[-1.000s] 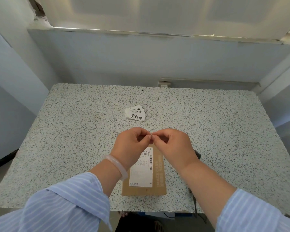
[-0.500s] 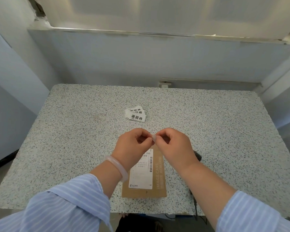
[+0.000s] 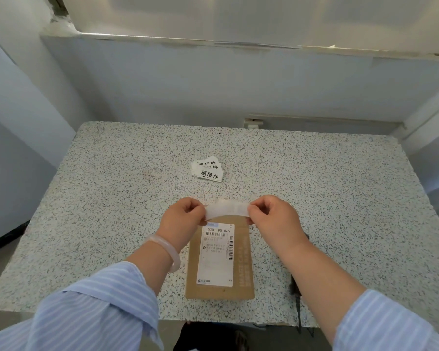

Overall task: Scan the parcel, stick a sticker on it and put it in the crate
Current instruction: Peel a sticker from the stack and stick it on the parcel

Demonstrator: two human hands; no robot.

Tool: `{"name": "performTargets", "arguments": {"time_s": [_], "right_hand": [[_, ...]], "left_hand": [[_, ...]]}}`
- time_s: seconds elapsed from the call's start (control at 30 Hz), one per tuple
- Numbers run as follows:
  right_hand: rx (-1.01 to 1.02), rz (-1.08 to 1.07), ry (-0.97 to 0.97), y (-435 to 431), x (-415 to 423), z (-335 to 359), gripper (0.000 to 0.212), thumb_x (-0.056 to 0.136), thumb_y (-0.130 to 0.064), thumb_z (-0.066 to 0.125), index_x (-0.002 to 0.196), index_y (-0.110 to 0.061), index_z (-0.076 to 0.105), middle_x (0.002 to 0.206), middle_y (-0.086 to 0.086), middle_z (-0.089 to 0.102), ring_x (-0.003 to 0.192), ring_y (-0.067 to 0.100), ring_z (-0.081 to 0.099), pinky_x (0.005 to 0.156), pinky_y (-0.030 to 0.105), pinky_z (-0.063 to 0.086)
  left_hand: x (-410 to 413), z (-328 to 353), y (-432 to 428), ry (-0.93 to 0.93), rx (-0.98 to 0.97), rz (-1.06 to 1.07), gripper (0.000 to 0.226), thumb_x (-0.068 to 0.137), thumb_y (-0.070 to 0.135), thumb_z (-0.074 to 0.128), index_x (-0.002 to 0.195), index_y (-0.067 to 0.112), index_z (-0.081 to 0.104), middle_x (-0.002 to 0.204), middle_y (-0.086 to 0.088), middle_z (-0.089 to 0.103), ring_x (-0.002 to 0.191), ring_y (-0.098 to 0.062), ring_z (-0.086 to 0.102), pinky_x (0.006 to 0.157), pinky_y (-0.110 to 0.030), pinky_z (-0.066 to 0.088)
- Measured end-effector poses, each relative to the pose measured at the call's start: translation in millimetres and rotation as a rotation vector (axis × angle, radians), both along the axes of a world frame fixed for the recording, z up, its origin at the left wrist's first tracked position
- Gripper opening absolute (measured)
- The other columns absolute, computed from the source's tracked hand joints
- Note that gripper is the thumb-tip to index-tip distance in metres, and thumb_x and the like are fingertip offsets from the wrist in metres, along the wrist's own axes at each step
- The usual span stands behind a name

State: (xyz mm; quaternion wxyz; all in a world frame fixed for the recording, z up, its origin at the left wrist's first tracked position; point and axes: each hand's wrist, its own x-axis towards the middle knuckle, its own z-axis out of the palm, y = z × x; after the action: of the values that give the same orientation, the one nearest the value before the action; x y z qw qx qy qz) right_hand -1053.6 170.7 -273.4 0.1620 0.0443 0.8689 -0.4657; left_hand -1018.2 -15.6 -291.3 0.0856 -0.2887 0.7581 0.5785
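Observation:
A flat brown cardboard parcel with a white shipping label lies on the speckled table near its front edge. Just above the parcel's far end, my left hand and my right hand each pinch one end of a white sticker strip, stretched level between them. I cannot tell which part of the strip is sticker and which is backing. A black scanner lies mostly hidden under my right forearm. No crate is in view.
A small pile of white stickers with black print lies on the speckled table beyond my hands. Walls close in the table at the back and on both sides. A black cable hangs over the front edge.
My hands were pinched together over the parcel; they have drawn apart sideways, and the white strip now spans the gap between them. The parcel has not moved.

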Motion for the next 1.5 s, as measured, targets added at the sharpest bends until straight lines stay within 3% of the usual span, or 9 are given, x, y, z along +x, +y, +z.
{"name": "performTargets", "arguments": {"time_s": [0.33, 0.57, 0.73, 0.8, 0.9, 1.1, 1.2, 1.37, 1.5], "right_hand": [[0.044, -0.035, -0.039, -11.0, -6.8, -13.2, 0.012, 0.087, -0.021, 0.062, 0.077, -0.022, 0.067, 0.077, -0.004, 0.073, 0.077, 0.015, 0.068, 0.074, 0.036, 0.058], [0.046, -0.047, -0.083, -17.9, -4.8, -20.6, 0.012, 0.086, -0.023, 0.062, 0.077, -0.022, 0.069, 0.074, -0.005, 0.074, 0.076, 0.012, 0.070, 0.077, 0.037, 0.059], [0.048, -0.053, -0.090, -19.7, -3.6, -25.7, 0.010, 0.086, -0.025, 0.063, 0.079, -0.024, 0.068, 0.075, -0.007, 0.073, 0.075, 0.011, 0.070, 0.077, 0.039, 0.060], [0.039, -0.062, -0.090, -20.0, -3.3, -26.3, 0.009, 0.086, -0.025, 0.062, 0.079, -0.024, 0.068, 0.077, -0.006, 0.074, 0.076, 0.012, 0.071, 0.076, 0.041, 0.061], [0.026, -0.069, -0.083, -21.2, -1.8, -24.7, 0.009, 0.086, -0.025, 0.062, 0.080, -0.024, 0.068, 0.077, -0.005, 0.074, 0.076, 0.014, 0.071, 0.076, 0.043, 0.060], [-0.059, -0.029, -0.091, -27.1, 4.4, -22.3, 0.008, 0.084, -0.026, 0.066, 0.077, -0.028, 0.068, 0.072, -0.005, 0.075, 0.075, 0.013, 0.073, 0.078, 0.045, 0.060], [-0.098, 0.012, -0.104, -25.9, 5.7, -22.9, 0.011, 0.085, -0.027, 0.066, 0.075, -0.027, 0.073, 0.074, -0.005, 0.076, 0.076, 0.009, 0.073, 0.081, 0.042, 0.059], [-0.098, 0.107, -0.115, -22.5, 10.6, -23.9, 0.012, 0.088, -0.031, 0.064, 0.084, -0.030, 0.075, 0.085, -0.008, 0.075, 0.085, 0.009, 0.070, 0.083, 0.040, 0.058], [-0.066, 0.028, -0.084, -11.1, 9.8, -23.7, 0.010, 0.089, -0.029, 0.064, 0.097, -0.033, 0.070, 0.092, -0.013, 0.070, 0.086, 0.006, 0.067, 0.074, 0.027, 0.055]], "left_hand": [[10.8, -41.3, -57.8, -0.131, -0.101, 0.270, 0.012, 0.089, 0.014, 0.052, 0.084, 0.016, 0.063, 0.080, -0.003, 0.072, 0.079, -0.023, 0.065, 0.084, -0.049, 0.056], [24.4, -60.5, -88.2, -0.270, -0.128, 0.241, 0.017, 0.085, 0.018, 0.066, 0.102, 0.020, 0.068, 0.077, 0.003, 0.074, 0.082, -0.024, 0.068, 0.083, -0.046, 0.058], [24.2, -58.4, -94.8, -0.240, -0.126, 0.344, 0.013, 0.084, 0.020, 0.069, 0.096, 0.017, 0.065, 0.074, 0.001, 0.073, 0.082, -0.026, 0.070, 0.084, -0.048, 0.057], [23.6, -50.0, -87.0, -0.170, -0.145, 0.318, 0.015, 0.086, 0.023, 0.067, 0.098, 0.019, 0.060, 0.081, 0.000, 0.072, 0.081, -0.027, 0.069, 0.078, -0.045, 0.059], [21.8, -30.6, -55.8, -0.040, -0.191, 0.068, 0.010, 0.088, 0.023, 0.063, 0.097, 0.023, 0.062, 0.090, 0.003, 0.071, 0.082, -0.014, 0.068, 0.070, -0.027, 0.057], [15.7, -6.2, 12.3, 0.110, 0.021, -0.220, 0.020, 0.086, 0.023, 0.067, 0.104, 0.032, 0.069, 0.096, 0.013, 0.072, 0.088, 0.000, 0.066, 0.082, -0.023, 0.054], [14.6, -6.5, 21.6, 0.113, 0.174, -0.127, 0.019, 0.083, 0.023, 0.071, 0.099, 0.032, 0.072, 0.093, 0.009, 0.075, 0.089, -0.004, 0.069, 0.084, -0.029, 0.056], [13.4, -13.9, 20.6, 0.030, 0.304, 0.048, 0.026, 0.079, 0.022, 0.075, 0.102, 0.012, 0.069, 0.093, -0.005, 0.076, 0.089, -0.016, 0.072, 0.079, -0.035, 0.058], [11.6, -18.2, 17.0, -0.022, 0.374, 0.162, 0.012, 0.086, 0.011, 0.067, 0.098, 0.007, 0.068, 0.089, -0.008, 0.076, 0.082, -0.015, 0.073, 0.078, -0.033, 0.058]]}}
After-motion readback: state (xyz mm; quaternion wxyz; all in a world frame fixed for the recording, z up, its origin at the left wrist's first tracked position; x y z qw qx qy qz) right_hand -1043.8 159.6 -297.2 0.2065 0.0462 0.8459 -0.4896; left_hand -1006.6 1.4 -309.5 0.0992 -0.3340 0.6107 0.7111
